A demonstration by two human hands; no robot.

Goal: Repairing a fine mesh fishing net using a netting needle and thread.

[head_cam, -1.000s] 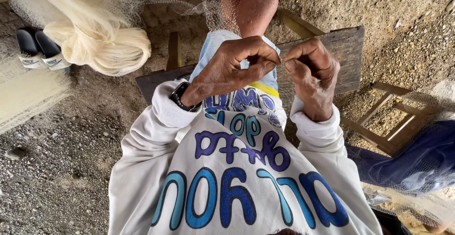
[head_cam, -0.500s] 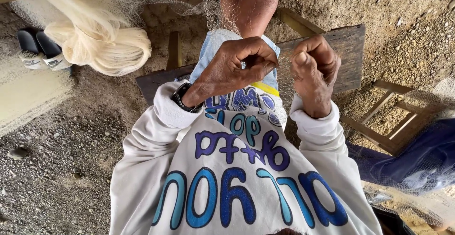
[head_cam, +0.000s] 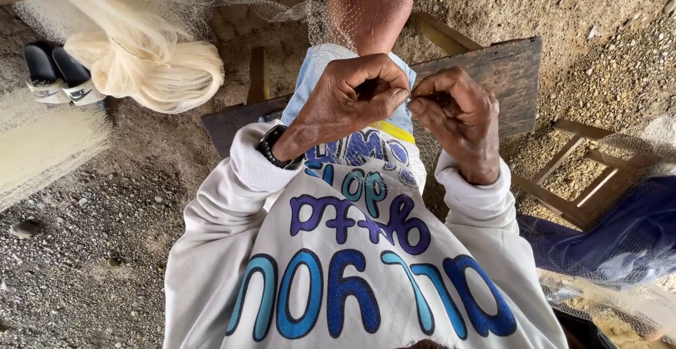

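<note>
My left hand (head_cam: pixel 348 102) and my right hand (head_cam: pixel 458 120) meet fingertip to fingertip over my lap, both pinched on the fine mesh of a pale fishing net (head_cam: pixel 331 11). The net drapes down over my bare knee (head_cam: pixel 373 0) and runs up toward the top of the view. A small dark item seems to sit between my right fingers, too small to tell. A black watch (head_cam: pixel 274 148) is on my left wrist. I wear a white sweatshirt (head_cam: pixel 352 264) with blue and purple lettering.
A bunched bundle of cream netting (head_cam: pixel 151 64) hangs at upper left, with a pair of black sandals (head_cam: pixel 53 74) beside it. A dark wooden plank bench (head_cam: pixel 503 74) lies under me. A wooden frame (head_cam: pixel 574 180) and blue cloth under netting (head_cam: pixel 620 233) sit at right. Gravel ground (head_cam: pixel 84 250) surrounds.
My two hands have drawn closer until the fingertips touch; the right hand shifted slightly left and lower. The net and the surroundings stay the same.
</note>
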